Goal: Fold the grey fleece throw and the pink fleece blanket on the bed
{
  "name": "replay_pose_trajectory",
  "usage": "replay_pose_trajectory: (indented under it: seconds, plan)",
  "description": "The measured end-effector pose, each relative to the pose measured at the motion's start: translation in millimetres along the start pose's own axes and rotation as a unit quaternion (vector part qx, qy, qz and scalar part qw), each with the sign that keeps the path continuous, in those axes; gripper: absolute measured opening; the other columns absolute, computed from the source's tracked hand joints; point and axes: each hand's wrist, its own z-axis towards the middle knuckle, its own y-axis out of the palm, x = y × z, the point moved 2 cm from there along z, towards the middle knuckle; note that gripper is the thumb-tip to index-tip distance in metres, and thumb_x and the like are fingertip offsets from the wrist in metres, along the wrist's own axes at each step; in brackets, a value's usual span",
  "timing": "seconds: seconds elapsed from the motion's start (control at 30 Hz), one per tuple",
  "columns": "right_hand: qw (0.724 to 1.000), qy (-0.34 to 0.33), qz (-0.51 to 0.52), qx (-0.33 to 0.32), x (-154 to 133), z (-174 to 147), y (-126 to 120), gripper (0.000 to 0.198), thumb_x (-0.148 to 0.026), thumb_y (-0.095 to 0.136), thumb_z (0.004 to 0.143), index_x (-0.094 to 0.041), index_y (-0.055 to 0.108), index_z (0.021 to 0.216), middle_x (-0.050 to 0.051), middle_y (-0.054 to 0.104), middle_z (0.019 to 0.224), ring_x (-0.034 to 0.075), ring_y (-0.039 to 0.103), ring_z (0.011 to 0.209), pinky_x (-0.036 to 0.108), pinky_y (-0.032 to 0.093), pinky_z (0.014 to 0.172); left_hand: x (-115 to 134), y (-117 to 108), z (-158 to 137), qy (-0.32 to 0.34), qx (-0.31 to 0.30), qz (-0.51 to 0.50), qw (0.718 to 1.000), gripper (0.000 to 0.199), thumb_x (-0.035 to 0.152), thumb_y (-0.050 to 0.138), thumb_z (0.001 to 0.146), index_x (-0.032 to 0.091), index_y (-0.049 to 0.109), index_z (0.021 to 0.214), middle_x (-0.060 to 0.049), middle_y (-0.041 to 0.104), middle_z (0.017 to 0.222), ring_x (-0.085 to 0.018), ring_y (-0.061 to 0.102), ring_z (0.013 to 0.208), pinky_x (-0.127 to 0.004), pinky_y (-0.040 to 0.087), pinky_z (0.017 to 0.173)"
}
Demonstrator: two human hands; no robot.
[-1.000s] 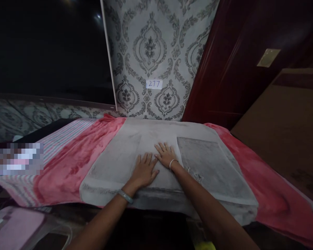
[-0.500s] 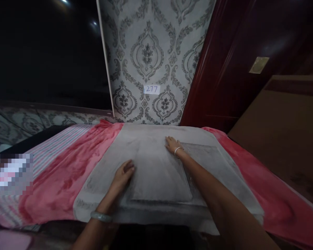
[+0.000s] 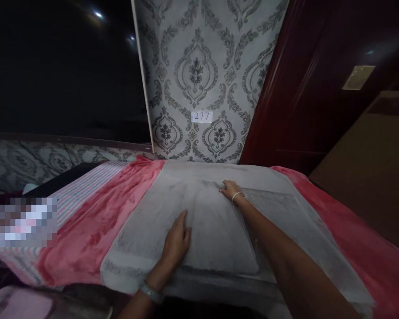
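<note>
The folded grey panel, long axis apparently toward the wall, lies on the grey cloth between the left hand, fingers loosely extended at its left side, and the right hand, nearer its far right corner, fingers bent, any pinch indeterminable.

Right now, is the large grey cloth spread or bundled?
Spread: the grey cloth lies broadly flat, pink fabric showing either side. Whether the upper layer is its fold, I can't tell.

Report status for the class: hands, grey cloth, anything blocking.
Left hand over grey cloth, contact unclear. Right hand at folded panel's far right corner, grip unclear. Right forearm partly blocks view.
</note>
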Motion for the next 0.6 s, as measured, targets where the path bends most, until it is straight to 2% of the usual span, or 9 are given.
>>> replay_pose_trajectory:
  seconds: [0.1, 0.17, 0.27, 0.37, 0.43, 0.47, 0.53, 0.6]
  plan:
    - [0.998, 0.002, 0.007, 0.066, 3, -13, 0, 0.041, -0.032, 0.051, 0.100, -0.017, 0.059, 0.137, 0.017, 0.060, 0.137, 0.030, 0.051, 0.128, 0.041, 0.042, 0.102, 17, -3, -5, 0.037, -0.014, 0.048, 0.998, 0.057, 0.019, 0.042, 0.093, 0.015, 0.049, 0.150, -0.016, 0.061, 0.144, -0.028, 0.060, 0.130, -0.050, 0.048, 0.113]
    - [0.995, 0.003, 0.010, 0.102, 8, -18, -9, 0.043, -0.031, 0.047, 0.100, -0.015, 0.058, 0.138, 0.019, 0.060, 0.136, 0.033, 0.050, 0.126, 0.043, 0.040, 0.103, 31, -10, -5, 0.060, -0.018, 0.049, 0.997, 0.055, 0.019, 0.042, 0.094, 0.018, 0.051, 0.149, -0.015, 0.063, 0.141, -0.027, 0.061, 0.129, -0.048, 0.050, 0.111]
    - [0.990, -0.017, 0.009, 0.139, 9, -16, -40, 0.046, -0.030, 0.045, 0.099, -0.015, 0.056, 0.141, 0.018, 0.059, 0.137, 0.034, 0.047, 0.128, 0.044, 0.037, 0.107, 53, -34, -3, 0.093, -0.002, 0.035, 0.995, 0.053, 0.020, 0.044, 0.094, 0.017, 0.055, 0.146, -0.013, 0.065, 0.140, -0.025, 0.061, 0.129, -0.045, 0.049, 0.112]
    - [0.986, -0.061, 0.006, 0.157, -14, -7, -79, 0.045, -0.030, 0.046, 0.098, -0.011, 0.057, 0.138, 0.018, 0.060, 0.137, 0.034, 0.046, 0.129, 0.043, 0.034, 0.110, 59, -75, 2, 0.109, 0.043, 0.043, 0.992, 0.050, 0.024, 0.046, 0.094, 0.018, 0.058, 0.142, -0.011, 0.066, 0.139, -0.025, 0.061, 0.129, -0.044, 0.048, 0.113]
    - [0.987, -0.079, 0.004, 0.141, -42, -1, -91, 0.047, -0.032, 0.045, 0.100, -0.009, 0.057, 0.138, 0.020, 0.059, 0.138, 0.034, 0.046, 0.131, 0.043, 0.033, 0.112, 48, -102, 7, 0.101, 0.071, 0.063, 0.990, 0.049, 0.028, 0.048, 0.093, 0.020, 0.060, 0.140, -0.009, 0.066, 0.140, -0.026, 0.060, 0.131, -0.044, 0.047, 0.114]
    - [0.989, -0.081, 0.003, 0.122, -58, 0, -88, 0.048, -0.032, 0.043, 0.101, -0.009, 0.055, 0.141, 0.020, 0.057, 0.140, 0.034, 0.045, 0.133, 0.042, 0.033, 0.113, 37, -112, 9, 0.089, 0.076, 0.074, 0.990, 0.049, 0.029, 0.049, 0.093, 0.020, 0.060, 0.140, -0.008, 0.065, 0.140, -0.026, 0.059, 0.132, -0.044, 0.047, 0.114]
    - [0.995, -0.075, 0.001, 0.072, -88, -5, -68, 0.050, -0.030, 0.040, 0.102, -0.012, 0.049, 0.148, 0.018, 0.054, 0.147, 0.031, 0.043, 0.137, 0.042, 0.034, 0.114, 10, -125, 10, 0.043, 0.058, 0.102, 0.992, 0.050, 0.029, 0.050, 0.091, 0.018, 0.061, 0.138, -0.009, 0.066, 0.139, -0.026, 0.061, 0.130, -0.044, 0.048, 0.113]
    - [0.997, -0.070, 0.002, 0.022, -109, -15, -36, 0.052, -0.026, 0.039, 0.102, -0.016, 0.045, 0.153, 0.016, 0.050, 0.152, 0.029, 0.043, 0.140, 0.045, 0.036, 0.114, -20, -127, 7, -0.019, 0.018, 0.142, 0.990, 0.048, 0.026, 0.051, 0.089, 0.015, 0.064, 0.134, -0.011, 0.069, 0.134, -0.027, 0.064, 0.124, -0.043, 0.051, 0.109]
